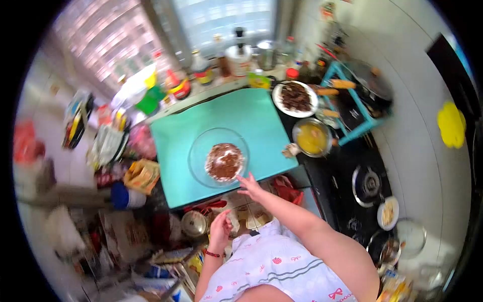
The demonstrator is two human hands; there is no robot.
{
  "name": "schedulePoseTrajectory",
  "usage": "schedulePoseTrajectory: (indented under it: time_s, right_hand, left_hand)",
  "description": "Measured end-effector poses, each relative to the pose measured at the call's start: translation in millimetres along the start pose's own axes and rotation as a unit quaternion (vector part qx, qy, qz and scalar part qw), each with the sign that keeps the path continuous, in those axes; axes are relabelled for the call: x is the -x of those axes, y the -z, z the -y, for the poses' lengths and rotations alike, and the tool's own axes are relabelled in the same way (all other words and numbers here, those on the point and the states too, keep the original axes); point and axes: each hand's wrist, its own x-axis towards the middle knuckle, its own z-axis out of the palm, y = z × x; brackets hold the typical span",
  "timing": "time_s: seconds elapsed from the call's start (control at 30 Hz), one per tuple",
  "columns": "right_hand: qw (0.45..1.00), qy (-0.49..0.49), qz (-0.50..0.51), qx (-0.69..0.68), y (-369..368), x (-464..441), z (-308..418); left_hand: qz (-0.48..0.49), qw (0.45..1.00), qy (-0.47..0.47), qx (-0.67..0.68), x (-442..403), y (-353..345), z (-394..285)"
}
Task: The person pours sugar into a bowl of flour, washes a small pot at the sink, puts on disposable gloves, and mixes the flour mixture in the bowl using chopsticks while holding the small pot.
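Note:
A clear glass bowl (pixel 194 162) with brown and white powder (pixel 224 162) in it rests on a turquoise mat (pixel 261 121). At the bowl's lower right edge is my right hand (pixel 249 186), its fingers spread and holding nothing; whether it touches the rim I cannot tell. Below the mat's front edge, in front of the apron (pixel 276 267), my left hand (pixel 220 229) is raised with its fingers curled. A red bracelet circles that wrist. Whether anything small is inside the left hand is hidden.
Right of the mat are a plate of dark pieces (pixel 296 97), a pot of yellow liquid (pixel 312 138) and a black stove (pixel 337 186). Bottles (pixel 202 68) line the windowsill behind. Bags and a blue-lidded jar (pixel 128 196) crowd the left.

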Motion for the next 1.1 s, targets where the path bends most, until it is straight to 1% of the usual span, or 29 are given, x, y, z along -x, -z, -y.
schedulePoseTrajectory:
  time_s: [0.03, 0.07, 0.17, 0.2, 0.3, 0.33, 0.37, 0.43, 0.47, 0.5, 0.57, 0.6, 0.63, 0.7, 0.73, 0.77, 0.83, 0.87, 0.9, 0.97, 1.0, 1.03, 1.1]
  right_hand:
    - [0.998, 0.010, -0.049, 0.033, 6.0, 9.5, -1.0]
    - [0.988, 0.068, -0.121, 0.062, 4.3, 32.3, 2.7]
    - [0.972, 0.164, -0.138, 0.096, 67.4, 38.4, -22.0]
    - [0.956, 0.198, -0.212, 0.047, 66.0, 68.3, -8.5]
    - [0.898, 0.253, -0.347, 0.098, 118.2, 107.5, -19.6]
    - [0.864, 0.274, -0.419, 0.041, 125.9, 122.0, -26.2]
    - [0.862, 0.248, -0.442, 0.005, 134.6, 141.0, -35.3]
    - [0.852, 0.206, -0.475, -0.071, 152.5, 175.8, -52.1]
    - [0.843, 0.212, -0.488, -0.086, 157.6, 193.6, -63.7]
    - [0.834, 0.217, -0.497, -0.101, 159.7, 206.9, -79.1]
    - [0.820, 0.227, -0.510, -0.128, 161.8, 230.8, -115.4]
    - [0.801, 0.255, -0.511, -0.179, 158.0, 245.6, -131.8]
    - [0.779, 0.285, -0.510, -0.227, 154.3, 258.0, -147.9]
    - [0.727, 0.329, -0.562, -0.220, 156.7, 288.3, -183.9]
    - [0.695, 0.336, -0.613, -0.168, 161.0, 299.7, -207.2]
    - [0.661, 0.337, -0.660, -0.114, 170.4, 313.6, -232.2]
    - [0.683, 0.264, -0.662, -0.157, 178.6, 371.0, -270.9]
    - [0.693, 0.229, -0.660, -0.178, 187.7, 402.9, -291.1]
    - [0.692, 0.231, -0.655, -0.198, 202.4, 436.1, -313.8]
    - [0.688, 0.232, -0.643, -0.243, 226.9, 494.8, -370.7]
    - [0.666, 0.262, -0.656, -0.242, 234.0, 533.3, -397.1]
    - [0.636, 0.268, -0.675, -0.261, 243.0, 570.0, -424.7]
    - [0.568, 0.281, -0.714, -0.296, 257.5, 645.2, -475.2]
  left_hand:
    - [0.022, 0.999, 0.006, -0.023, -9.6, -5.7, -10.4]
    - [0.038, 0.997, 0.016, -0.060, -21.6, -10.4, -18.8]
    - [0.135, 0.982, 0.055, -0.117, -62.8, -23.2, -44.4]
    - [0.147, 0.979, 0.048, -0.131, -71.0, -37.4, -53.2]
    - [0.206, 0.958, 0.016, -0.199, -99.2, -76.2, -69.5]
    - [0.205, 0.957, 0.008, -0.203, -114.6, -81.3, -65.7]
    - [0.242, 0.947, 0.004, -0.211, -116.9, -92.0, -64.7]
    - [0.274, 0.933, -0.008, -0.235, -111.9, -120.5, -51.0]
    - [0.288, 0.933, 0.019, -0.215, -103.6, -133.7, -42.5]
    - [0.318, 0.922, 0.015, -0.221, -101.8, -141.4, -27.6]
    - [0.351, 0.910, 0.058, -0.213, -78.6, -163.4, 10.4]
    - [0.366, 0.903, 0.081, -0.210, -63.0, -172.1, 29.8]
    - [0.415, 0.874, 0.121, -0.222, -50.2, -177.9, 48.0]
    - [0.506, 0.805, 0.199, -0.236, -17.5, -186.1, 88.8]
    - [0.463, 0.822, 0.173, -0.282, 17.2, -194.7, 115.6]
    - [0.480, 0.803, 0.197, -0.294, 39.2, -196.9, 143.2]
    - [0.511, 0.764, 0.242, -0.310, 85.6, -198.3, 198.4]
    - [0.502, 0.761, 0.237, -0.335, 114.0, -195.4, 231.7]
    - [0.501, 0.747, 0.282, -0.334, 139.6, -191.2, 265.2]
    - [0.516, 0.699, 0.330, -0.369, 201.6, -179.9, 336.5]
    - [0.508, 0.682, 0.394, -0.348, 235.6, -172.5, 372.9]
    - [0.523, 0.650, 0.417, -0.359, 274.9, -165.6, 405.3]
    - [0.562, 0.570, 0.456, -0.389, 350.2, -148.2, 464.5]
